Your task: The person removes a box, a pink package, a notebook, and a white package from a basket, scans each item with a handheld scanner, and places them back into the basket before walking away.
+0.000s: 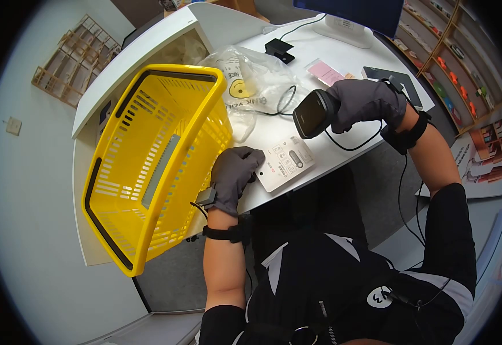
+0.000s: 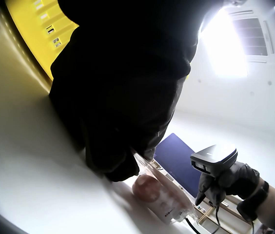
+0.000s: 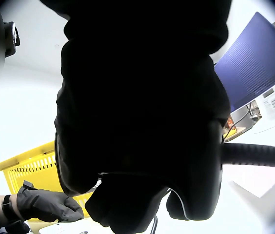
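Observation:
In the head view my gloved right hand grips a black handheld barcode scanner above the desk, its dark face turned up. The scanner also shows from the side in the left wrist view. My gloved left hand pinches the left edge of a flat white printed package at the front of the desk. Seen from the left wrist, the package has a clear side with a round pinkish shape inside. Dark glove fabric hides most of the left fingertips there.
A yellow shopping basket stands tilted left of my left hand. Behind the package lie a crumpled clear plastic bag and the scanner's black cable. Farther back are a pink card, a dark flat box and a monitor.

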`<state>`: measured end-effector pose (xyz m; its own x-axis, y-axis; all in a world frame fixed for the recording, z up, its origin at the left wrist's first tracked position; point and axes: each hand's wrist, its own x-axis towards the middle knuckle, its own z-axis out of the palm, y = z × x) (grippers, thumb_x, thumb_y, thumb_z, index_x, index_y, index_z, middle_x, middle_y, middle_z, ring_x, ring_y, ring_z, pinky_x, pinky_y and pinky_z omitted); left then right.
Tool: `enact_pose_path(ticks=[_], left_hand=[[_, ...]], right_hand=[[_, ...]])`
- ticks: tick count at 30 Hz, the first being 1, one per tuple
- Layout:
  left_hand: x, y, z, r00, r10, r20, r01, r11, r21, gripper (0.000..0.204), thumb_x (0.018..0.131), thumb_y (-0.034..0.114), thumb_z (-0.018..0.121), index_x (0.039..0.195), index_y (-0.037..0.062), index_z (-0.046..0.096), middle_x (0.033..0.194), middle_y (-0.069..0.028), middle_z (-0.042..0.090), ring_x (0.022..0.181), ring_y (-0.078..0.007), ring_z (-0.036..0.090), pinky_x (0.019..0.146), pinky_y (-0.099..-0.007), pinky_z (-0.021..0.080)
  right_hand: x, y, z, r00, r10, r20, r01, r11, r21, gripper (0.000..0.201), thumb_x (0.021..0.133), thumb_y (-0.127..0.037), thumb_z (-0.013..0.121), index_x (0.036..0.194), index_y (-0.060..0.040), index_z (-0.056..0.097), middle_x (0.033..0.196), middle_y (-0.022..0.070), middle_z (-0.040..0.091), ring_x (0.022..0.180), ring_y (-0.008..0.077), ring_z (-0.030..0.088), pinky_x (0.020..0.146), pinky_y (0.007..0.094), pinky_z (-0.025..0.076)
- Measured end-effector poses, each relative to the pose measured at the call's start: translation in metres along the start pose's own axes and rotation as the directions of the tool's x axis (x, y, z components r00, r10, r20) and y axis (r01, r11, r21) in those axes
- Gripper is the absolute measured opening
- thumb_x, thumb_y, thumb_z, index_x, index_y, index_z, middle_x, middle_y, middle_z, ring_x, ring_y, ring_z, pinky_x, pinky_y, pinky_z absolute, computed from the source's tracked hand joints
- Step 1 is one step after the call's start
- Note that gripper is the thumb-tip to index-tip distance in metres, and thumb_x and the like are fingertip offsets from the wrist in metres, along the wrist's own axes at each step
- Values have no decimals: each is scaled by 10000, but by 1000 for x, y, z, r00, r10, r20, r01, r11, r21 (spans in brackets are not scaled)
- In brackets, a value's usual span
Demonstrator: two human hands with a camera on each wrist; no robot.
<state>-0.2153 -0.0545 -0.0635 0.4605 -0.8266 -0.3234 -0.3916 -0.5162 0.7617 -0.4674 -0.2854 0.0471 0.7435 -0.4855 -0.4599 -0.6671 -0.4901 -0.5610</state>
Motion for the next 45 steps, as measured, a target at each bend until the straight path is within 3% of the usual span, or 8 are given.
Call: enact_pose_path(ticks=[10,19,22,32,35,38,42,45], left_hand=[[0,4,-1,999,-21,24,22,1000,-18,406,960,374,764,1032,-15,852,728,-50,742,621,-135,673,636,-318,538],[0,1,1,1000,0,2,0,1000,29,426,982,410,730,1024,2,846,742,-97,774,624,-194,708,657,-357,551],[-1,-2,3,999,27,-35,-28,1000,-14,417,995,390,733,1019,-13,839,744,-106,775,631,-190,709,657,-358,553],[-28,45,7,940,166,-298,-149,986,78,378,1049,311,758,1018,-63,806,771,-55,747,690,-92,639,645,-299,510],[-24,74,15,813,315,-490,-359,933,5,383,1037,308,759,1032,-71,813,753,-91,756,671,-134,649,652,-340,518],[5,114,22,795,411,-447,-482,875,-52,370,1043,295,761,1034,-72,811,743,-86,747,660,-133,635,645,-337,514],[77,169,45,901,398,-175,-419,901,-110,392,1032,322,756,1067,-64,820,756,-95,765,681,-133,680,631,-340,536],[142,193,73,922,377,-91,-388,902,-190,390,1020,320,747,1068,-59,825,771,-105,774,668,-172,707,636,-359,571]], right_hand=[[-23,1,8,960,191,203,-216,970,112,302,762,-137,859,1049,-46,846,816,31,793,710,120,719,626,287,556],[3,82,28,926,134,352,-239,931,275,431,795,-162,881,1219,-86,862,912,33,819,775,129,734,683,290,577],[27,130,41,917,-191,350,62,936,348,407,840,-150,878,1229,-33,840,987,68,834,823,154,758,740,304,603],[64,173,59,849,-286,444,-73,770,634,383,908,-132,849,1233,64,797,1049,147,840,914,208,797,799,336,647],[78,185,64,822,-346,452,-28,768,640,375,917,-141,849,1233,54,802,1067,154,840,931,211,800,806,343,652],[93,198,72,695,-677,241,460,677,575,361,949,-173,845,1238,40,807,1106,141,840,961,209,798,827,351,658],[83,177,69,838,-388,384,144,836,529,342,996,-196,817,1255,28,809,1146,129,838,999,202,793,867,350,656],[67,159,58,853,-350,388,187,898,400,340,1011,-203,807,1265,22,810,1154,118,838,1013,191,788,891,339,649]])
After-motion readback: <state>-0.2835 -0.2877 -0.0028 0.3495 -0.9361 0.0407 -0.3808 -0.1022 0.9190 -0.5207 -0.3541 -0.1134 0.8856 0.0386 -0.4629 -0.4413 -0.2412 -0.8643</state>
